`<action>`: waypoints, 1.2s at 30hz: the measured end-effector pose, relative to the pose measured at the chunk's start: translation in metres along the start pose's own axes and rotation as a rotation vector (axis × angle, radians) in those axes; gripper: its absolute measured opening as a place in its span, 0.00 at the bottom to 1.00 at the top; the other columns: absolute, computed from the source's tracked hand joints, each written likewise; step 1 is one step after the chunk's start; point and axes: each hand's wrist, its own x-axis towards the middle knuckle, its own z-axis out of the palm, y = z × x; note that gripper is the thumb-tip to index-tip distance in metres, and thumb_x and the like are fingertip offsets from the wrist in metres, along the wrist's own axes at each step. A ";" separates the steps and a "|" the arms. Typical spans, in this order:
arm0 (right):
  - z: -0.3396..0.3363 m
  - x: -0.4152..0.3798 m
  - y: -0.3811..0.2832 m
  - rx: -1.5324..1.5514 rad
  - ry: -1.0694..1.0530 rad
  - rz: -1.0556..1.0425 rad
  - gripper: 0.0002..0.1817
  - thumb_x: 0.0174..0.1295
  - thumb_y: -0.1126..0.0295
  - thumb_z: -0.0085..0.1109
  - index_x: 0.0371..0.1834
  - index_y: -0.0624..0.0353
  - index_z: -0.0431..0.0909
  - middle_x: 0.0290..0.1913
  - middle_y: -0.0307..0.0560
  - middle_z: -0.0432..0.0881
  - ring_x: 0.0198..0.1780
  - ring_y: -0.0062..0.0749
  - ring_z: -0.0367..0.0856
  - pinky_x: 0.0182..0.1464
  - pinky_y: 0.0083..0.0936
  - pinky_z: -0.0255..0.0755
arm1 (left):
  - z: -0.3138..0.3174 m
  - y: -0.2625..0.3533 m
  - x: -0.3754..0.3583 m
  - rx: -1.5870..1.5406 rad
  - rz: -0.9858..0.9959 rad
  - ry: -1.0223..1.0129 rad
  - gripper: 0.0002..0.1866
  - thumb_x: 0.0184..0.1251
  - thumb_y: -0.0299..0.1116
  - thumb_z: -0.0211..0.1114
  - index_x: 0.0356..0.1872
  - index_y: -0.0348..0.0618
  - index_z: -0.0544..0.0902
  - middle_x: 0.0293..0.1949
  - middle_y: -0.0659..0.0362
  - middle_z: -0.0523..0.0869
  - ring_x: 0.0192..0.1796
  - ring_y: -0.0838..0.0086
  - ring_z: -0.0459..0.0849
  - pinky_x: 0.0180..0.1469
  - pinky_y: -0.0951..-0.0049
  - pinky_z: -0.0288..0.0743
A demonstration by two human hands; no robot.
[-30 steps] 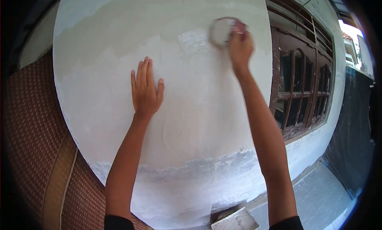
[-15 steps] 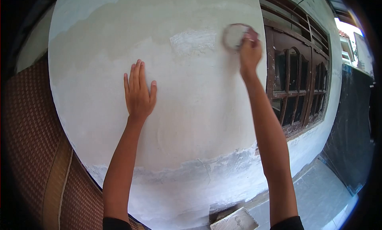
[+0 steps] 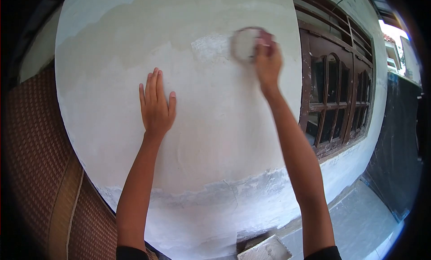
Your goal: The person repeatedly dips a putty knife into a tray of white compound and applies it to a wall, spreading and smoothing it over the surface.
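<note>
My left hand lies flat against the pale wall, fingers stretched upward and thumb apart. Higher up and to the right, my right hand is closed on a reddish-brown piece of sandpaper, pressed close to the wall. Part of the sandpaper curls out to the left in a round loop, blurred by motion. Just left of that loop is a rough white patch of filler on the wall.
A brown wooden window with glass panes is set in the wall at the right. On the floor below stands a white-smeared tray. Woven brown panels line the left side, and a dark panel stands far right.
My right hand has moved left across the wall with the sandpaper, whose loop now reaches the filler patch. My left hand has stayed in place.
</note>
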 end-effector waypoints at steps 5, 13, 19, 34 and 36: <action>0.024 -0.005 0.016 -0.227 -0.142 -0.154 0.17 0.66 0.61 0.59 0.43 0.67 0.78 0.40 0.65 0.82 0.40 0.59 0.81 0.46 0.46 0.73 | -0.002 -0.003 -0.001 0.007 0.013 0.001 0.32 0.71 0.34 0.54 0.75 0.39 0.59 0.75 0.55 0.62 0.78 0.62 0.57 0.79 0.52 0.44; -0.038 0.026 0.018 -0.031 0.232 0.017 0.15 0.70 0.61 0.55 0.44 0.65 0.79 0.35 0.47 0.84 0.36 0.30 0.84 0.36 0.30 0.77 | -0.004 0.004 0.000 0.022 -0.014 -0.004 0.33 0.71 0.34 0.54 0.76 0.39 0.57 0.76 0.55 0.61 0.78 0.63 0.56 0.79 0.52 0.44; 0.031 -0.017 -0.002 -0.269 -0.176 -0.219 0.16 0.64 0.62 0.60 0.44 0.66 0.77 0.39 0.66 0.81 0.44 0.63 0.78 0.48 0.50 0.70 | -0.004 -0.001 0.000 0.009 0.024 0.014 0.34 0.70 0.33 0.54 0.76 0.39 0.57 0.76 0.55 0.61 0.78 0.63 0.57 0.79 0.53 0.44; 0.030 -0.011 -0.004 -0.103 -0.204 -0.234 0.16 0.68 0.60 0.60 0.43 0.64 0.79 0.35 0.51 0.83 0.38 0.33 0.81 0.44 0.31 0.74 | -0.001 -0.002 -0.004 -0.010 -0.003 -0.043 0.33 0.72 0.35 0.49 0.77 0.40 0.53 0.77 0.55 0.57 0.80 0.61 0.51 0.80 0.51 0.38; 0.029 0.000 0.004 -0.203 -0.132 -0.253 0.14 0.65 0.63 0.60 0.43 0.65 0.79 0.36 0.64 0.83 0.42 0.59 0.82 0.45 0.43 0.74 | -0.003 -0.001 -0.004 -0.008 0.003 -0.049 0.34 0.72 0.34 0.49 0.77 0.40 0.53 0.78 0.55 0.57 0.80 0.61 0.51 0.80 0.51 0.38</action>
